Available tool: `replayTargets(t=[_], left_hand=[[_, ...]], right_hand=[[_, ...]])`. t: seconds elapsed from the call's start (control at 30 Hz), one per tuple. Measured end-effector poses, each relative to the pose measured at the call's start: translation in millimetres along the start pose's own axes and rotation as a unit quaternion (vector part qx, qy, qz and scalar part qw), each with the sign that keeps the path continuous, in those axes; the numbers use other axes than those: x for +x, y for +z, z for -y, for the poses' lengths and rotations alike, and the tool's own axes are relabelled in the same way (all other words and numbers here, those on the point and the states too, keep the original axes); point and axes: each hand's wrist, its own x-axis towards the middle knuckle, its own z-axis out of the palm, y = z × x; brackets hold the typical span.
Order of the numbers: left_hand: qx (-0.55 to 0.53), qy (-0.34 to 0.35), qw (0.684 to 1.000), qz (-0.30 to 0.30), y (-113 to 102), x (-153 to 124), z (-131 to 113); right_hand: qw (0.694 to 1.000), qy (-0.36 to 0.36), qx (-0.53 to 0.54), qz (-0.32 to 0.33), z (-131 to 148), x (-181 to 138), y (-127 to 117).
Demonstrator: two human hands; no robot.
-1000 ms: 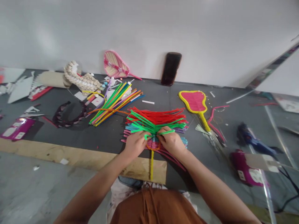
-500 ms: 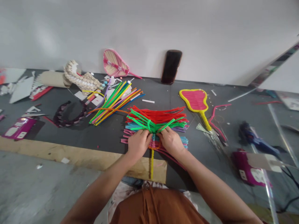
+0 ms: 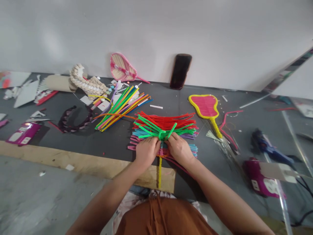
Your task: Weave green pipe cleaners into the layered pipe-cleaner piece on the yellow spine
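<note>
In front of me lies a layered piece made of pipe cleaners, with red pipe cleaners (image 3: 166,120) at the far side, then green, blue, purple and pink rows. A yellow stem (image 3: 159,173) sticks out toward me from its middle. My left hand (image 3: 147,150) and my right hand (image 3: 180,148) meet near the centre, fingers pinched on a green pipe cleaner (image 3: 162,133). It curls in a small loop by my left fingers, and one end juts up beside my right fingers. My fingertips are partly hidden.
A bundle of loose pipe cleaners (image 3: 122,107) lies at the left, near a dark headband (image 3: 75,120). A phone (image 3: 181,71) and a pink fan (image 3: 123,68) lean on the wall. To the right are a yellow-edged pink fan (image 3: 204,106) and a blue glue gun (image 3: 269,148).
The green pipe cleaner's loop has tightened and shifted toward the middle, and its right end now points more upward. Both hands remain at the centre of the piece.
</note>
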Motion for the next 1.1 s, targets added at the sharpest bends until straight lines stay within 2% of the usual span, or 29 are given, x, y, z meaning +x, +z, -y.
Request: replayTargets(t=[0.6,0.8,1.1], left_hand=[[0.037,-0.036,0.998,0.048,-3,4,-5],[0.006,-0.045,0.999,0.028,-3,3,-8],[-0.014,-0.070,0.997,0.033,-3,3,-13]], right_hand=[[0.999,-0.001,0.034,-0.018,0,0,-2],[0.999,0.011,0.033,-0.032,0,0,1],[0.999,0.004,0.020,-0.048,1,0,-1]])
